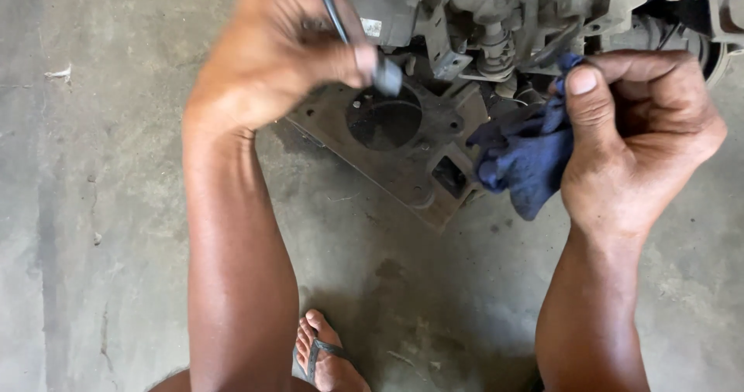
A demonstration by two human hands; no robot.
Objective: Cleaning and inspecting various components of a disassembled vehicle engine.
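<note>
While left hand (271, 55) pinches grey plug (387, 74) on cable | right hand (635, 136) grip closed, bunching blue rag (523, 156)

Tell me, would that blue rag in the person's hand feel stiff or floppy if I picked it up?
Probably floppy: the blue rag hangs in soft folds below the right hand that pinches it. It likely weighs little, since thumb and fingers alone hold it up. It may be greasy, given the grimy engine nearby.

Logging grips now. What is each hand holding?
Left hand: closed on a black cable with a grey plug.
Right hand: closed on a blue rag.
</note>
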